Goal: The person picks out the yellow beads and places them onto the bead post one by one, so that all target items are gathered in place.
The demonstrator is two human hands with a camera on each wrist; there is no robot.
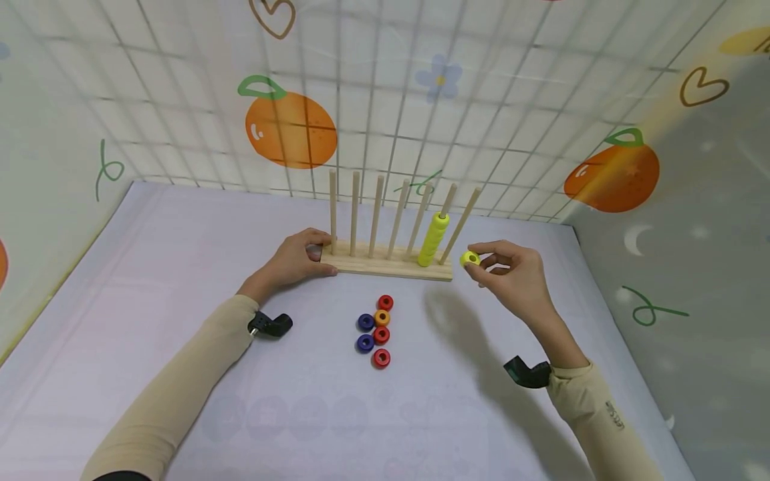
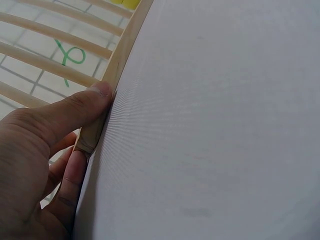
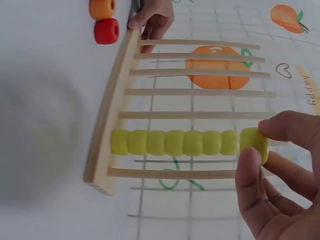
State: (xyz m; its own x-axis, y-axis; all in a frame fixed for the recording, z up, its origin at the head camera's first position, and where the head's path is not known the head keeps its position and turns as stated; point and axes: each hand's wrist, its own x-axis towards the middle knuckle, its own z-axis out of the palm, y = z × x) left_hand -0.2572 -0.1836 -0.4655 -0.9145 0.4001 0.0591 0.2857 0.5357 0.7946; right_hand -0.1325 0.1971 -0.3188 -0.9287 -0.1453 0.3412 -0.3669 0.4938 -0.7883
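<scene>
A wooden peg rack with several upright dowels stands on the table. My left hand grips its left end, and in the left wrist view the thumb lies along the base edge. Yellow beads are stacked on the second dowel from the right, whose tip stays bare in the head view. Right of the rack, my right hand pinches one yellow bead between thumb and fingers. In the right wrist view this held bead lines up with the stack's top end; whether it touches the dowel I cannot tell.
In front of the rack lie loose beads: red ones, blue ones and an orange one. A white grid-patterned backdrop with printed oranges rises behind the rack. The pale tabletop extends toward me.
</scene>
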